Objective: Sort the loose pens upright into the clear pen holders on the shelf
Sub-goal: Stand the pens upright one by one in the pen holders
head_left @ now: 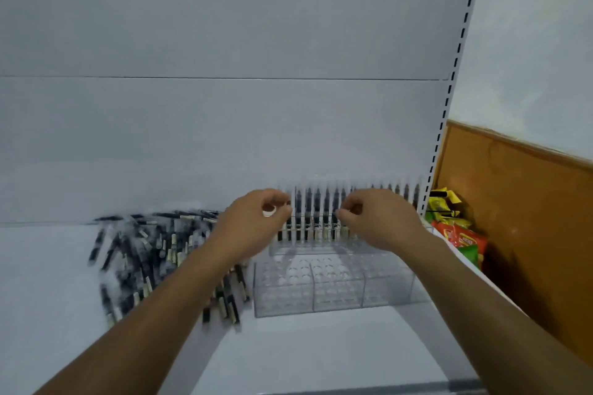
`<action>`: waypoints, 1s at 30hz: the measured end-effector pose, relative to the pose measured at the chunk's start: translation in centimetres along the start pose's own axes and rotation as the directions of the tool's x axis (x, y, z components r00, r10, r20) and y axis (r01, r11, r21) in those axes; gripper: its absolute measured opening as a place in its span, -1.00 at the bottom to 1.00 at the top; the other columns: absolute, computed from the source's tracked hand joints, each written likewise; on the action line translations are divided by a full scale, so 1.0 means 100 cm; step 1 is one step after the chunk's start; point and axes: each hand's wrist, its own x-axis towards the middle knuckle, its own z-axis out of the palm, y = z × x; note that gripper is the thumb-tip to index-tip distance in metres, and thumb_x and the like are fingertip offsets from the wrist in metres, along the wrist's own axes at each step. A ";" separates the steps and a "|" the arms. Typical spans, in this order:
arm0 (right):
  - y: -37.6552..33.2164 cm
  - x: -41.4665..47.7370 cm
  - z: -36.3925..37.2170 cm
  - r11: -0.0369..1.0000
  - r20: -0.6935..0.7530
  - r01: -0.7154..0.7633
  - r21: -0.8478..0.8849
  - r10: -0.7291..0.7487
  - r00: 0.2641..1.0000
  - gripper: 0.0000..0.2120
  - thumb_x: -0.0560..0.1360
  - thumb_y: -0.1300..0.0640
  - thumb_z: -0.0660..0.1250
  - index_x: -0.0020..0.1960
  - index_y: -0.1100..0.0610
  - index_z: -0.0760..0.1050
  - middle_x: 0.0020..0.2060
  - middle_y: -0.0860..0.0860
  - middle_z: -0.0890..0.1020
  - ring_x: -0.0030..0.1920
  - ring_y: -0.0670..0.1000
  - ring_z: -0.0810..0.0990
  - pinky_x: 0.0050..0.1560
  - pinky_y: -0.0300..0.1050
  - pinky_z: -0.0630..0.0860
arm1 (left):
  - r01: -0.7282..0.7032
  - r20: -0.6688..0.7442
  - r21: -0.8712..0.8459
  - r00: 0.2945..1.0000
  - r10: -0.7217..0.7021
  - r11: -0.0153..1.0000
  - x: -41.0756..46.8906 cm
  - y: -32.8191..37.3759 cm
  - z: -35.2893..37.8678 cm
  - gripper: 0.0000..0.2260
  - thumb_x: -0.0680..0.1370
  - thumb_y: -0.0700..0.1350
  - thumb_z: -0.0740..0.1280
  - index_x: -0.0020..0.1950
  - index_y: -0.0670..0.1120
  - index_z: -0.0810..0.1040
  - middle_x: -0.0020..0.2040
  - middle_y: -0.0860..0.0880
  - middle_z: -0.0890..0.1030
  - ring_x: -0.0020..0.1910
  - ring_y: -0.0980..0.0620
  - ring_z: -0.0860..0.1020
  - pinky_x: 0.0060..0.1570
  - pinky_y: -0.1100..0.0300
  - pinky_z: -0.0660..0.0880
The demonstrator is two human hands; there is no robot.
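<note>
A heap of loose black pens [154, 253] with pale labels lies on the white shelf [48, 282], left of centre. To its right stand clear pen holders [324, 285]; the front ones show empty round holes. Along the back holder a row of upright pens [316, 218] stands against the rear panel. My left hand [253, 218] has curled fingers pinching an upright pen at the row's left end. My right hand [375, 218] pinches another upright pen a little further right. The picture is blurred, so the pinched pens are hard to make out.
A slotted shelf upright [449, 90] runs up the right side. Beyond it, red, green and yellow snack packets [459, 234] lie against a brown wooden panel [513, 218]. The white back panel [224, 138] rises right behind the pens.
</note>
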 end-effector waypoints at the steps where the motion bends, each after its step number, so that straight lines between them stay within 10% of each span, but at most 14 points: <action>1: -0.014 -0.004 0.003 0.999 0.022 0.047 0.015 -0.047 0.999 -0.72 0.58 -0.17 0.22 0.13 -0.06 0.58 -0.02 -0.09 0.67 -0.07 -0.04 0.60 -0.01 -0.09 0.57 | 0.025 -0.006 0.077 1.000 -0.025 0.997 -0.008 -0.015 -0.012 -0.70 0.58 0.10 0.27 0.29 0.08 0.52 0.20 0.13 0.56 0.13 0.15 0.52 0.16 0.18 0.43; 10: -0.143 -0.053 0.055 0.892 0.135 0.434 0.128 -0.449 0.883 -0.70 0.58 -0.16 0.21 0.22 -0.04 0.49 0.07 -0.03 0.60 0.02 0.05 0.56 -0.01 -0.07 0.51 | 0.336 -0.122 0.218 0.941 -0.316 0.916 -0.112 -0.122 -0.077 -0.52 0.58 0.16 0.23 0.46 0.01 0.37 0.47 0.03 0.35 0.43 0.03 0.31 0.37 0.09 0.28; 30: -0.186 -0.098 0.116 0.859 -0.010 0.461 0.224 -0.471 0.882 -0.73 0.57 -0.22 0.16 -0.16 -0.06 0.41 -0.30 -0.11 0.46 -0.27 -0.08 0.46 -0.29 -0.15 0.30 | 0.369 -0.058 0.271 0.928 -0.367 0.889 -0.144 -0.153 -0.084 -0.38 0.49 0.35 0.21 0.49 0.13 0.27 0.52 0.11 0.23 0.47 0.12 0.22 0.42 0.10 0.20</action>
